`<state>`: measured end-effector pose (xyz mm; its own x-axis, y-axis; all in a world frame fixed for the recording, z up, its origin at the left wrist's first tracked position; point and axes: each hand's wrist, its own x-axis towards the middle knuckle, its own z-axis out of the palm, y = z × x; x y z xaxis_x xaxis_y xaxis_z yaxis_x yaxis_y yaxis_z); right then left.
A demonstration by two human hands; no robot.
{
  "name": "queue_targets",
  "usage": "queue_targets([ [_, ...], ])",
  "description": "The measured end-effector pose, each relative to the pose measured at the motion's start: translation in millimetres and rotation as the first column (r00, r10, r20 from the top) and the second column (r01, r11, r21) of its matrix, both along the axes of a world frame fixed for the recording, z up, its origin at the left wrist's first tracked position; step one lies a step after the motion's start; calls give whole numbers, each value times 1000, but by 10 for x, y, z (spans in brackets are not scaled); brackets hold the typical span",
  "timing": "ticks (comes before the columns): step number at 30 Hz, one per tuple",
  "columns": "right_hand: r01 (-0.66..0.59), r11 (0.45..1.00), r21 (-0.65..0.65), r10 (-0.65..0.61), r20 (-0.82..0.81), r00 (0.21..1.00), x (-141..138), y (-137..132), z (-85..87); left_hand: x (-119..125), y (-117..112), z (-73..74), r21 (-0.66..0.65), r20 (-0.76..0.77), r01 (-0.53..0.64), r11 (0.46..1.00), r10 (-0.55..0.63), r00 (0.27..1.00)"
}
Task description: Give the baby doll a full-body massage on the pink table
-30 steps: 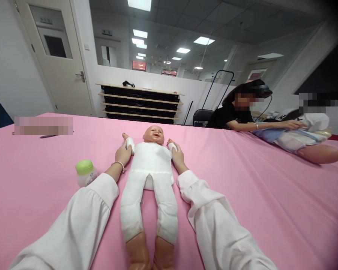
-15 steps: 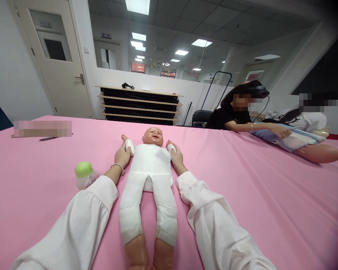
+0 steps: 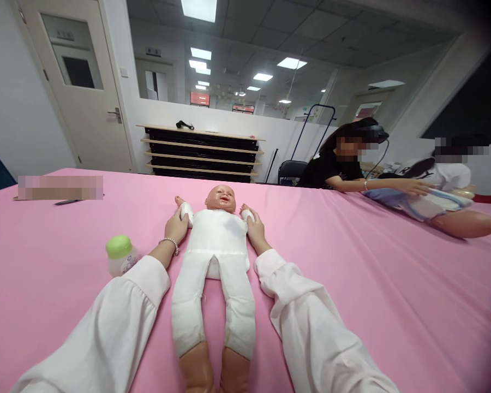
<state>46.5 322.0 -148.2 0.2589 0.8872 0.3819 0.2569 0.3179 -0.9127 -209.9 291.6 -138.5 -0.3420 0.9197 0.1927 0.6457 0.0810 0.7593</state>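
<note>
A training baby doll (image 3: 215,240) lies on its back on a pink-covered table (image 3: 352,311), with a vinyl head and feet and a white cloth body. Its head points away from me. My left hand (image 3: 175,226) grips the doll's arm on the left side, and my right hand (image 3: 256,229) grips the other arm. Both of my white sleeves lie beside the doll's legs. A small bottle with a green cap (image 3: 119,255) stands just left of my left wrist, partly behind my sleeve.
A co-worker (image 3: 331,174) leans over the table at the right, one hand on a second doll in a blue-and-white wrap (image 3: 425,206). Another person in white (image 3: 445,176) is behind it. A pen (image 3: 65,202) lies far left. A black shelf unit (image 3: 200,150) stands behind the table.
My view has shifted slightly, with the room sitting a little lower and further left. My hands stay on the doll's arms. The co-worker's hand has moved left across the wrapped doll.
</note>
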Motion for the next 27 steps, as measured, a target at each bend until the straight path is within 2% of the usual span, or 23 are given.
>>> queue_targets([
  [19, 17, 999, -38, -17, 11, 1000, 6, 11, -11, 8, -5, 2, 4, 12, 5, 1000, -5, 1000],
  [27, 5, 1000, -7, -5, -1, 1000, 3, 15, -18, -1, 9, -20, 15, -18, 11, 1000, -11, 1000],
])
